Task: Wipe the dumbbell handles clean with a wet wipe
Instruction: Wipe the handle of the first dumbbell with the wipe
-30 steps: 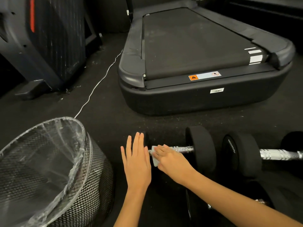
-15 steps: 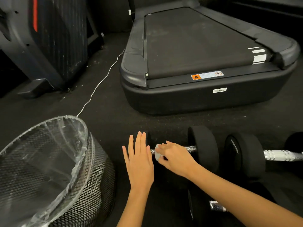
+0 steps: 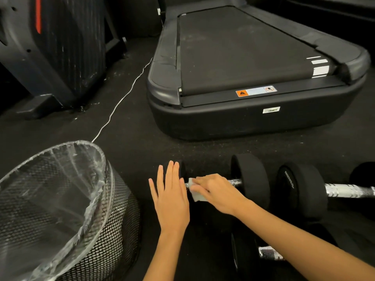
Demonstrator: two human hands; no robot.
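Your right hand (image 3: 218, 192): fingers pressing folded wipe (image 3: 196, 193) onto chrome handle (image 3: 235, 182) of dumbbell (image 3: 250, 180), at its left end. Your left hand (image 3: 172, 196): flat, fingers straight and together, holding nothing, resting over dumbbell's left weight. Dumbbell lies on floor (image 3: 132, 138), just in front of treadmill (image 3: 243, 63). Second dumbbell (image 3: 302, 189) right of it; third (image 3: 267, 253) nearer you. Lined mesh bin (image 3: 101, 230) left of dumbbell.

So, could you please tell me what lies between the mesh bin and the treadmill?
In the head view, only bare dark floor separates the mesh bin from the treadmill, crossed by a thin white cable.
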